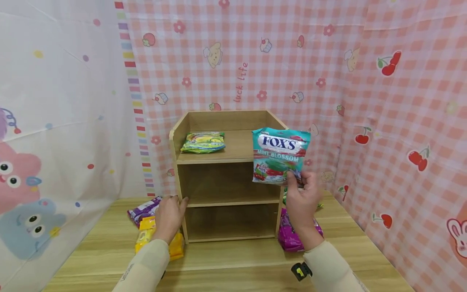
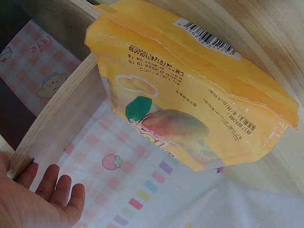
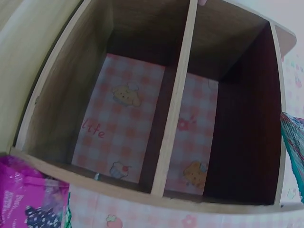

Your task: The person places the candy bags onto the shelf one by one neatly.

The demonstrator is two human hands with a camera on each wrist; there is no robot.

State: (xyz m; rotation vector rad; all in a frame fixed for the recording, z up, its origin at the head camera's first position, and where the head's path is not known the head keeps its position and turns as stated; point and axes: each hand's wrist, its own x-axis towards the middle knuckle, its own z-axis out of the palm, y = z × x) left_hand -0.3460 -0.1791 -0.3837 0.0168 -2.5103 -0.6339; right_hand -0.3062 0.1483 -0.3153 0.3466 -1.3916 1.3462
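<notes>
Our right hand [image 1: 303, 199] pinches a shiny bag [image 1: 280, 157]. Our left hand [image 1: 170, 217] grips the straight-edged wooden shelf [image 1: 233, 203] beside open-fronted compartments [image 1: 233, 222].

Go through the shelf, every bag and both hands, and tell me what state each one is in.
Shelf: upright, open-fronted
Left hand: gripping the shelf's left side edge
Fox's bag: upright, held in the air
Right hand: pinching the Fox's bag
Green-yellow bag: lying on the top level
Purple bag: on the table, partly hidden
Yellow bag: left of the shelf
Magenta bag: right of the shelf
Green bag: mostly hidden, can't tell
</notes>
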